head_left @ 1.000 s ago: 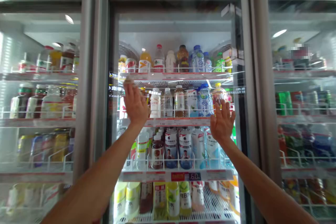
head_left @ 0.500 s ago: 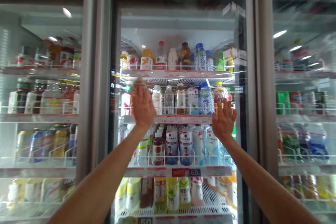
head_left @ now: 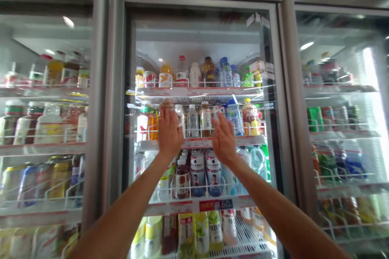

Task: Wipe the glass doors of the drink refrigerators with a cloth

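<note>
Both my arms stretch forward toward the middle glass door [head_left: 194,20] of a drinks fridge. My left hand [head_left: 170,131] is raised with its fingers stretched upward, before the second shelf, and nothing is in it. To its right my right hand [head_left: 223,139] is also raised, fingers extended and slightly blurred, holding nothing. Whether either palm touches the glass I cannot tell. Between the hands show a clear bottle [head_left: 192,121] and a brown-filled bottle [head_left: 206,119]. A blue-labelled bottle [head_left: 235,117] stands just right of my right hand. The hands hide some bottles behind them.
Metal door frames with a left upright [head_left: 101,89] and a right upright [head_left: 296,89] flank the middle door. Cans and bottles fill the left cabinet [head_left: 42,149] and right cabinet [head_left: 340,137]. A price tag [head_left: 215,204] hangs on the third shelf's edge.
My right hand has moved left, toward my left hand, leaving the yellow-capped bottle uncovered. My left hand stays about where it was, slightly lower. The view has shifted a little.
</note>
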`<state>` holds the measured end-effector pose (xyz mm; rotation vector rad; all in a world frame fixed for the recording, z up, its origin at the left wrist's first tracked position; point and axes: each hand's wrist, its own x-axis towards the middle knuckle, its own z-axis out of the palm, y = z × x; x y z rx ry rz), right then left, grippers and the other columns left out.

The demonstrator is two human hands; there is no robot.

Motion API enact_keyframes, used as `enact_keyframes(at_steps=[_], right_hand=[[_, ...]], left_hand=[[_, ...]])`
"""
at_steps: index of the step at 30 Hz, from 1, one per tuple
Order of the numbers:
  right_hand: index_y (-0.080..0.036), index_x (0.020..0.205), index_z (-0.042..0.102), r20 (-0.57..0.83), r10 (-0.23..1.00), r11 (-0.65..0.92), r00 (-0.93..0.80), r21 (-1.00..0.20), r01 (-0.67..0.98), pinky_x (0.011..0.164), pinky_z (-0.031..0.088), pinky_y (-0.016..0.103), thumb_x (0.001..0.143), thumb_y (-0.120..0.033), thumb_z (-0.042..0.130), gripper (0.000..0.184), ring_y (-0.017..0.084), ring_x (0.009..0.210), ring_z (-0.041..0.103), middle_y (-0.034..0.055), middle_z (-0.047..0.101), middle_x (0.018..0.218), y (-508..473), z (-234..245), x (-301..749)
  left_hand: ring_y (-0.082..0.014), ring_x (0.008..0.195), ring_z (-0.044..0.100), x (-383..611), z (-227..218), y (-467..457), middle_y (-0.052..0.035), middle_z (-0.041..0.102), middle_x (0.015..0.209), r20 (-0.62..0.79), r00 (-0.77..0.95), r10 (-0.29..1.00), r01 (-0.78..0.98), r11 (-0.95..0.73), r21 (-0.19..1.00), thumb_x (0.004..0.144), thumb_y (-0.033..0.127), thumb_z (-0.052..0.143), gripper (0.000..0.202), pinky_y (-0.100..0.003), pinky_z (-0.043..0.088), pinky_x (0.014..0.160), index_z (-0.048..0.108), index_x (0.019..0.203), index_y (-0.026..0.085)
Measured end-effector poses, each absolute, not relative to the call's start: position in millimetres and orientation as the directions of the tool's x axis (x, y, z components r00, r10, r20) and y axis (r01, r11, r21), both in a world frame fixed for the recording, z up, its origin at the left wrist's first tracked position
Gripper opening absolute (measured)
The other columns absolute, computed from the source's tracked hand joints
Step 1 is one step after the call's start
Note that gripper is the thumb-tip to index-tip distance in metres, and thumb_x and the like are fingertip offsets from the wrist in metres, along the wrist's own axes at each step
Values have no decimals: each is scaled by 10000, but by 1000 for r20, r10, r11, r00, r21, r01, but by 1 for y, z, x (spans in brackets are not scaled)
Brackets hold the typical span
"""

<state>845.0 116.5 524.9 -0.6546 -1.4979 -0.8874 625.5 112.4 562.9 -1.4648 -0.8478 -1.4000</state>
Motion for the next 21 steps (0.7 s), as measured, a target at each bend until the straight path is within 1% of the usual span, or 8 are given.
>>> enact_keyframes(at_steps=[3,5,8,10,13,15,18,21], right_hand=[[-173,1408,328,936,-51,690,-349,286,665,1107,295,363,928,-241,274,488,141,1366,291,60,385,1455,99,548,771],[-184,1391,358,926,-4,691,-376,275,668,1110,279,422,942,-286,293,465,183,1370,288,75,380,1458,96,559,731],[-225,1392,352,924,7,628,-383,294,720,1098,185,582,939,-354,352,472,284,1408,170,96,257,1515,101,565,693],[-231,1400,334,915,2,594,-403,323,737,1096,158,607,941,-350,347,474,288,1414,138,88,211,1531,106,566,686],[-254,1394,339,934,-23,518,-357,317,794,1107,138,599,944,-290,330,452,255,1413,156,40,238,1526,117,569,718],[-253,1373,380,967,-52,438,-251,248,864,1106,126,594,933,-261,344,442,256,1400,203,37,296,1504,127,571,774],[-223,1303,495,990,-134,331,40,7,944,1111,149,533,922,-344,344,428,270,1363,291,78,403,1441,143,574,884],[28,1305,454,954,-187,292,235,-175,940,1037,222,592,938,-373,181,608,379,1335,295,303,385,1379,151,575,948]], left_hand=[[-237,1419,102,618,551,108,-170,190,1515,961,271,-59,897,-347,-274,897,387,332,663,-479,189,1144,90,1455,123],[-255,1412,138,591,539,97,-181,198,1509,944,327,35,907,-294,-303,889,455,346,722,-500,196,1132,51,1460,126],[-275,1399,189,548,517,81,-155,247,1499,917,362,165,925,-187,-332,881,508,355,720,-535,201,1114,93,1462,173],[-264,1392,217,532,502,75,-133,264,1496,920,349,177,933,-154,-324,896,485,338,668,-522,226,1109,117,1460,203],[-259,1389,230,526,486,77,-128,262,1498,961,238,141,967,-129,-220,915,439,310,625,-514,257,1099,109,1463,216],[-268,1394,209,529,479,81,-132,245,1503,974,179,138,979,-122,-163,917,435,299,628,-523,259,1096,95,1466,211],[-293,1405,153,534,474,89,-155,190,1515,983,134,126,986,-117,-119,912,447,295,661,-561,229,1098,60,1469,180],[-309,1408,120,540,474,94,-175,171,1514,990,103,101,987,-132,-90,914,428,285,666,-603,177,1097,32,1468,160]])
